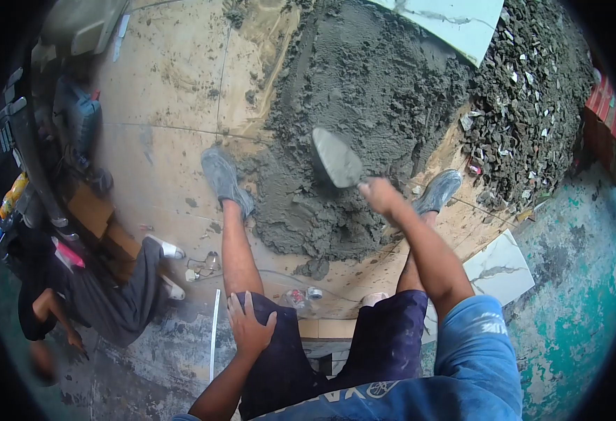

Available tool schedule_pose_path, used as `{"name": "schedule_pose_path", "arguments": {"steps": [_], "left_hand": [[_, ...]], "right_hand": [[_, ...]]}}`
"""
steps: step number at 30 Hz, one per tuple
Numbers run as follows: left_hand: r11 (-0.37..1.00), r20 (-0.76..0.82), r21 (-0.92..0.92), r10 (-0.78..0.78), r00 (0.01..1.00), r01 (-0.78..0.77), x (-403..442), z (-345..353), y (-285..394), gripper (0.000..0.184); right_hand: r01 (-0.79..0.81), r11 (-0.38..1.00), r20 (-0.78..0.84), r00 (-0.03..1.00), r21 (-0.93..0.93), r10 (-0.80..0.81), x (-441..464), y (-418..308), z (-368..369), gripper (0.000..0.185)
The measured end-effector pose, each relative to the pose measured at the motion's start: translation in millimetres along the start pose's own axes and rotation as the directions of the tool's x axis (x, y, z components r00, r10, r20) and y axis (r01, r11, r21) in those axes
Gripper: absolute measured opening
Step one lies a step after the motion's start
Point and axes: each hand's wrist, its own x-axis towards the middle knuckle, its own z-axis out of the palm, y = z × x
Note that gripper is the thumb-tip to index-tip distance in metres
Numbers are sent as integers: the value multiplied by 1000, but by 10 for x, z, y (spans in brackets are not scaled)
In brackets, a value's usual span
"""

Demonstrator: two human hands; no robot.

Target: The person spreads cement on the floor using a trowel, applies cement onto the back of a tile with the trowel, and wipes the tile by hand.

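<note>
My right hand (385, 198) grips the handle of a trowel (337, 158). Its pointed blade, smeared with grey mortar, points up and left over a broad bed of wet mortar (371, 77). Whether the blade touches the mortar I cannot tell. My left hand (252, 325) rests on my left knee with its fingers spread, holding nothing. The mortar lies between and beyond my feet, with a rough, ridged surface near the trowel.
A marbled white tile (448, 24) lies at the mortar's far edge, another tile (501, 266) at right. Dark rubble (525, 105) is heaped on the right beside a red box (606, 119). At left sits another person (118, 295). A clear plastic bottle (295, 299) lies between my legs.
</note>
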Motion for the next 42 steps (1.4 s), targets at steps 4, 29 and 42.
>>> {"name": "schedule_pose_path", "arguments": {"steps": [4, 29, 42], "left_hand": [[1000, -4, -11, -7, 1000, 7, 20, -17, -3, 87], [995, 51, 75, -71, 996, 67, 4, 12, 81, 90], [991, 12, 125, -39, 999, 37, 6, 95, 116, 86]], "right_hand": [[97, 989, -37, 994, -112, -102, -56, -17, 249, 45], [-319, 920, -652, 652, 227, 387, -408, 224, 470, 37], [-192, 975, -185, 968, -112, 170, -1227, 1233, 800, 40]]}}
